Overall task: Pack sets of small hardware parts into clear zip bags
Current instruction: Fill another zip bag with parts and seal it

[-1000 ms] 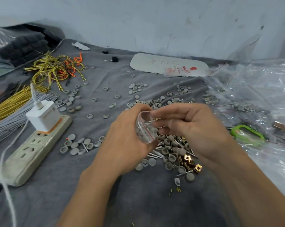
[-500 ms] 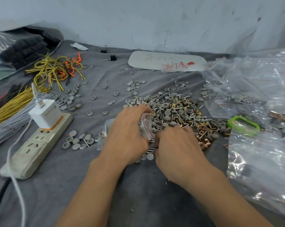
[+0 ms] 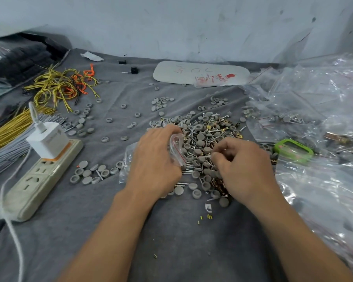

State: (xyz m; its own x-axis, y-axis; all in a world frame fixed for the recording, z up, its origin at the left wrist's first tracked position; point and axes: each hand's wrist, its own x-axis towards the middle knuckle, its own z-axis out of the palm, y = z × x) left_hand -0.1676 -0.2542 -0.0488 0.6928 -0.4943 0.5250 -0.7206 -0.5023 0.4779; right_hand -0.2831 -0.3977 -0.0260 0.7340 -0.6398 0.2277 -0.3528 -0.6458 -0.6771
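A heap of mixed hardware (image 3: 204,139) lies on the grey cloth: grey round caps, silver screws and small brass brackets. My left hand (image 3: 155,161) grips a small clear zip bag (image 3: 176,148) with a red seal line, its mouth turned toward the heap. The rest of the bag trails out under the hand to the left. My right hand (image 3: 240,165) rests on the heap just right of the bag, fingertips pinched together over the parts. What the fingertips hold is too small to tell.
A beige power strip (image 3: 37,180) with a white charger (image 3: 47,139) lies at the left. Yellow and grey wire bundles (image 3: 7,135) and loose yellow wires (image 3: 59,86) sit behind it. Clear bags of parts (image 3: 313,123) pile up on the right, beside a green-framed tool (image 3: 293,149). Loose grey caps (image 3: 90,174) are scattered about.
Both hands dropped from above the heap onto it. My right hand left the bag's mouth, dipped to the near side of the heap, then shifted right to pinch at parts.
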